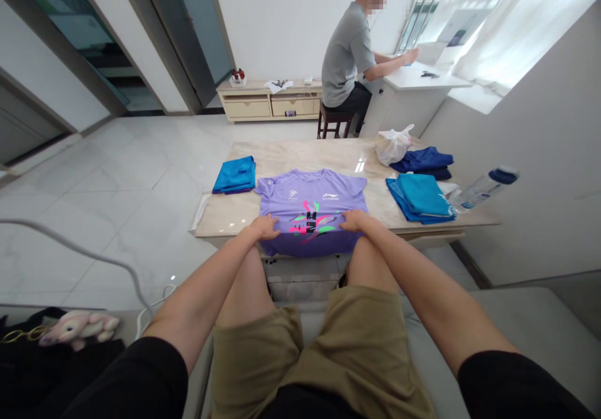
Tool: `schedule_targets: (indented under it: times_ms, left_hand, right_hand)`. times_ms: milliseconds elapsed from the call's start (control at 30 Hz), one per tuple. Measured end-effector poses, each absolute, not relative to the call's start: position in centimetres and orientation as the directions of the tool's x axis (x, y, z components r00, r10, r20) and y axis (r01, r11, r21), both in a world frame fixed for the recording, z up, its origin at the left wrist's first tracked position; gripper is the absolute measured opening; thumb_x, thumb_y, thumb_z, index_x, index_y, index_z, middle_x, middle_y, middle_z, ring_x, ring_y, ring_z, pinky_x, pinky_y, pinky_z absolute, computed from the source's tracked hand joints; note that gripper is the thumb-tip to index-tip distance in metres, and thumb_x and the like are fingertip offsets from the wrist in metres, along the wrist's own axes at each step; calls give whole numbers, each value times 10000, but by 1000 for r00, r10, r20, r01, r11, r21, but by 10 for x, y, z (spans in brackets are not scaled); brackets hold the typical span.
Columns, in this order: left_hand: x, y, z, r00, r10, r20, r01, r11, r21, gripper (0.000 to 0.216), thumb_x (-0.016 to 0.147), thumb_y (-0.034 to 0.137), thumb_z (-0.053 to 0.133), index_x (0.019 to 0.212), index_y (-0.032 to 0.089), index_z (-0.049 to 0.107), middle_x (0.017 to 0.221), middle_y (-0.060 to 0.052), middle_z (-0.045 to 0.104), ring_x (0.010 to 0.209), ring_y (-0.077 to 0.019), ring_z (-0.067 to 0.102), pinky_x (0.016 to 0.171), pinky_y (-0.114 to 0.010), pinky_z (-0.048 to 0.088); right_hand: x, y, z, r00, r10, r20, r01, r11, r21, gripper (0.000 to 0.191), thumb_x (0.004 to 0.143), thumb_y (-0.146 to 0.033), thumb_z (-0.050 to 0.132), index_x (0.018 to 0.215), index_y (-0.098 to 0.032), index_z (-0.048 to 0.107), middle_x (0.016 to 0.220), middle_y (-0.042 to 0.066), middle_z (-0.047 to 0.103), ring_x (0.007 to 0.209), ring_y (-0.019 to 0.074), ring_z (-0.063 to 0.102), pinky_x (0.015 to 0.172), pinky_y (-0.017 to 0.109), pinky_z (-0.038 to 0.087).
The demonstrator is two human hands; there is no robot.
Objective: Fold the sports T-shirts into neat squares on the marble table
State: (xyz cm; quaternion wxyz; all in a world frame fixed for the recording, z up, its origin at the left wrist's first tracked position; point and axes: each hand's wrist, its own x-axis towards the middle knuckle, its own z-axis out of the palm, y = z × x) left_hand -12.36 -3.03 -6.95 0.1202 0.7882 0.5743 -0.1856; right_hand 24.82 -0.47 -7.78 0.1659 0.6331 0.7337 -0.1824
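The purple T-shirt [312, 209] is spread front-up at the near edge of the counter [235, 215], its hem hanging over; it is pressed flat by the left hand [265, 226] at 9 o'clock of the print and the right hand [353, 220] at 3 o'clock, both grips released, palms down. The fabric is judged light, soft and limp, best pinched at shoulder seams or hem corners. Beyond, folded blue shirts [235, 175] are seen at 10 o'clock and a blue stack [420, 197] at 2 o'clock.

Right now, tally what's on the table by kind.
Purple shirt, under left hand and right hand: 1
Blue folded piles: 3
White bag: 1
Bottle: 1
Total: 6
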Motion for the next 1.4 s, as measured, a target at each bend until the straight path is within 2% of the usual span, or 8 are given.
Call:
schedule_targets:
  times_ms: [233, 433, 700, 900, 1000, 1100, 1267, 1400]
  left_hand:
    - [-119, -8, -49, 199, 887, -417, 970, -240, -46, 504, 1037, 466, 593, 1411, 170, 753, 1416, -196, 776, 1295, -348, 743, 1085, -406, 574]
    - [-118, 15, -59, 197, 947, -252, 980, -200, 11, 530, 1122, 385, 437, 1564, 150, 610, 1520, -201, 701, 1412, -347, 663, 1159, -447, 540]
    - [-108, 51, -118, 200, 958, -204, 980, -200, 23, 669, 1148, 433, 400, 1726, 96, 427, 1811, -230, 389, 1672, -404, 370, 1355, -533, 338]
    - [-97, 70, -114, 135, 927, -349, 988, -154, -27, 814, 1108, 565, 483, 1774, 120, 337, 1828, -272, 322, 1657, -501, 364, 1254, -629, 453]
    - [-99, 77, -100, 99, 903, -418, 992, -124, -34, 823, 1095, 573, 517, 1788, 171, 327, 1831, -256, 325, 1636, -504, 404, 1226, -608, 490]
    - [-107, 79, -92, 40, 898, -439, 997, -66, -44, 821, 1089, 579, 540, 1794, 215, 327, 1824, -262, 333, 1604, -484, 463, 1213, -589, 501]
    - [-131, 73, -90, 32, 913, -407, 998, -49, -29, 836, 1051, 524, 630, 1775, 207, 357, 1786, -276, 403, 1574, -455, 503, 1202, -580, 504]
    - [-147, 68, -88, 38, 927, -373, 998, -56, -38, 815, 1003, 462, 711, 1728, 218, 430, 1684, -263, 551, 1541, -466, 531, 1189, -597, 503]
  right_hand:
    - [274, 25, -76, -28, 944, -330, 986, -28, -164, 456, 1056, -366, 569, 1382, -157, 808, 1413, 195, 774, 1330, 347, 725, 1131, 387, 533]
    - [317, 58, -97, 236, 949, -209, 935, -281, -217, 509, 1073, -306, 509, 1515, -109, 667, 1447, 232, 729, 1354, 338, 694, 1112, 392, 536]
    - [341, 111, -147, 660, 734, -157, 646, -662, -381, 655, 924, -655, 759, 1379, -187, 701, 1557, 268, 571, 1498, 460, 500, 1263, 604, 399]
    - [347, 126, -137, 563, 824, -69, 661, -499, -560, 261, 979, -416, 715, 996, -156, 729, 1042, 149, 767, 1082, 314, 707, 1047, 429, 560]
    - [337, 120, -120, 603, 797, 1, 562, -424, -710, 343, 974, -435, 756, 1145, -141, 712, 1033, 123, 773, 987, 260, 719, 920, 355, 594]
    - [324, 105, -106, 575, 811, -103, 381, -378, -844, 547, 966, -535, 783, 1334, -147, 670, 1054, 102, 789, 938, 237, 733, 772, 299, 592]
    - [317, 75, -94, 161, 909, -385, 469, -414, -780, 503, 947, -630, 761, 1120, -158, 780, 977, 72, 806, 872, 223, 729, 680, 265, 559]
    - [319, 72, -96, -16, 921, -390, 732, -255, -631, 432, 870, -604, 830, 904, -176, 779, 826, 59, 785, 831, 250, 725, 680, 286, 549]
